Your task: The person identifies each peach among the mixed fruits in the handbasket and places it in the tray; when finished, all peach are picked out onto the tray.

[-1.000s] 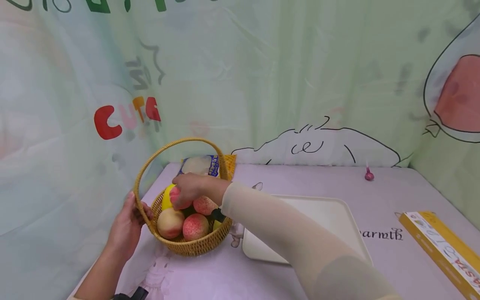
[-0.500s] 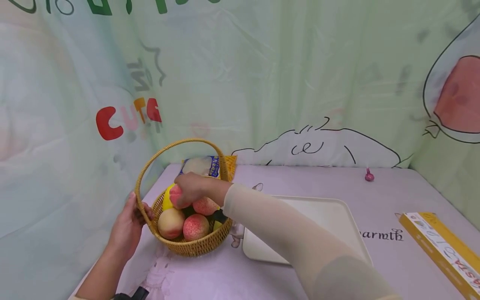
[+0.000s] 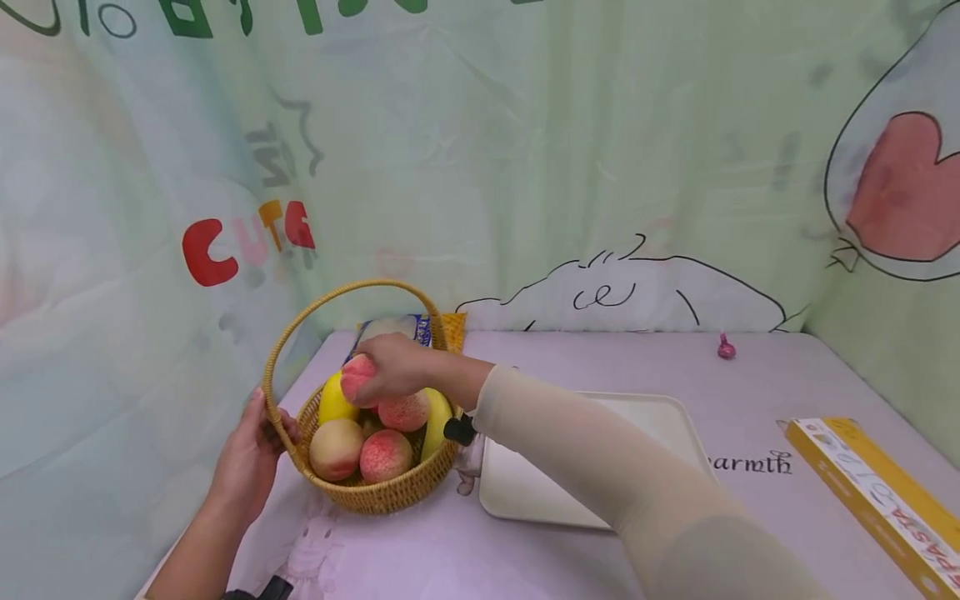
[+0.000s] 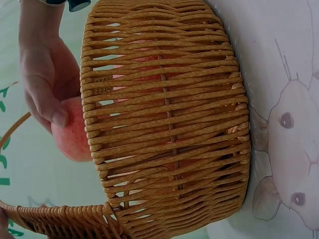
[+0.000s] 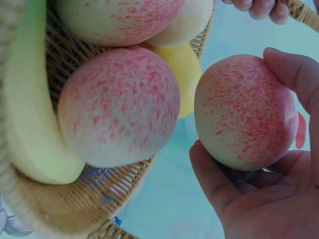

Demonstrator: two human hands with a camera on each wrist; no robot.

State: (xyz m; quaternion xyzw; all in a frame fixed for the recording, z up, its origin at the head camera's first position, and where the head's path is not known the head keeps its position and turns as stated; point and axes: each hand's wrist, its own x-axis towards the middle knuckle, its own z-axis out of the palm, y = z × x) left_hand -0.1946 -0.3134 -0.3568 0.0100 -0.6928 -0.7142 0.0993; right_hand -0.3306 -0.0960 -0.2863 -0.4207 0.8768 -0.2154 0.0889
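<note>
L hand (image 3: 251,454) has its fingers wrapped round the handle (image 3: 272,400) of the wicker basket (image 3: 382,497), low on the left side; prob. that's to steady it, b/c a light basket could shift w/ another hand working in it; R hand (image 3: 397,364) is part open, thumb one side & fingers the other, holding a pink peach (image 3: 358,379) over the far left part of the basket, w/ the peach's lower part hidden behind the rim in the left wrist view; the spread grip suits a round thing, thumb & fingers opposed so it can't roll out; below, the basket holds a pale peach (image 3: 336,448) near left, a red-speckled peach (image 3: 386,456) to its right, another speckled one (image 3: 405,411) farther back, a yellow fruit (image 3: 335,402) far left & a banana (image 3: 437,423) along the right wall; the walls presumably keep the round ones from rolling off; a white tray (image 3: 517,483) lies flat just right of the basket, apart from it, partly under the sleeved forearm; a packet (image 3: 454,332) is behind the basket, touching or not I can't tell; pasta box (image 3: 877,492) far off right, small purple onion-like item (image 3: 726,347) far right.
</note>
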